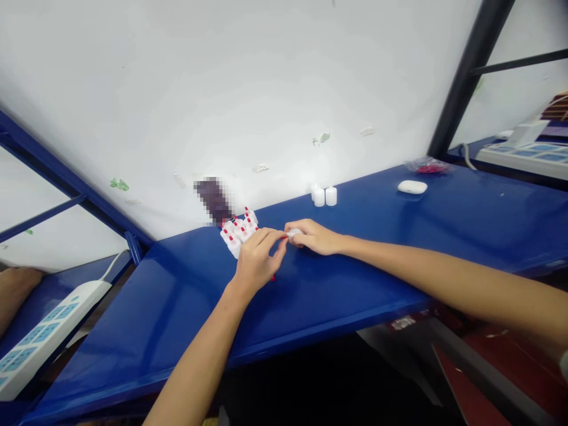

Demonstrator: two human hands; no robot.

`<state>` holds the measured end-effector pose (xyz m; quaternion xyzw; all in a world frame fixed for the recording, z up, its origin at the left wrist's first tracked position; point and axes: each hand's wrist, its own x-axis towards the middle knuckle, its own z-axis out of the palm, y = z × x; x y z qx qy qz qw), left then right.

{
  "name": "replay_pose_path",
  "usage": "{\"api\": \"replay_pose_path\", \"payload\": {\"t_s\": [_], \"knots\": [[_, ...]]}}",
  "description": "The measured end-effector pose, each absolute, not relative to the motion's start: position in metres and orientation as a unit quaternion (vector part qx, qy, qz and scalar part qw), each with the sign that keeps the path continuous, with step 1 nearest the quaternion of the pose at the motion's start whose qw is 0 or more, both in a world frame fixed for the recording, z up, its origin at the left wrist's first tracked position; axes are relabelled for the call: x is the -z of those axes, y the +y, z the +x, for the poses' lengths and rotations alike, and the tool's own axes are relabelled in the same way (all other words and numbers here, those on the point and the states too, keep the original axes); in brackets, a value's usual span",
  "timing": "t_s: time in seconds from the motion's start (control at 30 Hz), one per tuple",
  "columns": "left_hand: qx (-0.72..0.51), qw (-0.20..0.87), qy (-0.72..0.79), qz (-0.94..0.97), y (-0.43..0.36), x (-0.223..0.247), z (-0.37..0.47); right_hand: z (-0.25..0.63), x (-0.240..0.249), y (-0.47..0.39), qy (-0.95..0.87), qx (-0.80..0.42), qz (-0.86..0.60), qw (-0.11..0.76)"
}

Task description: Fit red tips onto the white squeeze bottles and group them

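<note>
My right hand (313,235) is closed around a small white plastic bottle (293,233), tilted so its top points left. At that top, the thumb and fingertips of my left hand (261,254) pinch a small red cap (284,237); whether it is seated on the bottle I cannot tell. Several white bottles with pointed red caps (239,229) stand grouped just behind my left hand, partly hidden by it. Below my left fingers a bit of red (273,278) shows on the table, perhaps another cap.
Against the wall stand a few white bottles (319,197) without red caps. A white rounded case (412,187) and a clear bag of red pieces (429,168) lie right on the blue table (177,296). A pixelated dark phone-like object (213,198) leans at the wall. Left is a power strip (53,331).
</note>
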<state>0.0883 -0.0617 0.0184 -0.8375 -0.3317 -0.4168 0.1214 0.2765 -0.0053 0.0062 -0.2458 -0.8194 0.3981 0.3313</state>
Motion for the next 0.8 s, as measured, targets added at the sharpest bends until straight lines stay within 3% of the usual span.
{"api": "replay_pose_path", "payload": {"t_s": [0.23,0.5,0.8], "knots": [[0.419,0.085,-0.314,-0.848,-0.061,-0.017,0.089,0.277,-0.006,-0.008,-0.822,-0.412,-0.220,0.326],[0.456,-0.079,-0.378,-0.802,-0.066,-0.018,0.097,0.278,0.001,-0.006,-0.741,-0.575,-0.137,0.318],[0.457,-0.160,-0.389,-0.784,-0.065,-0.014,0.103,0.275,0.000,-0.010,-0.753,-0.546,-0.150,0.334]]}}
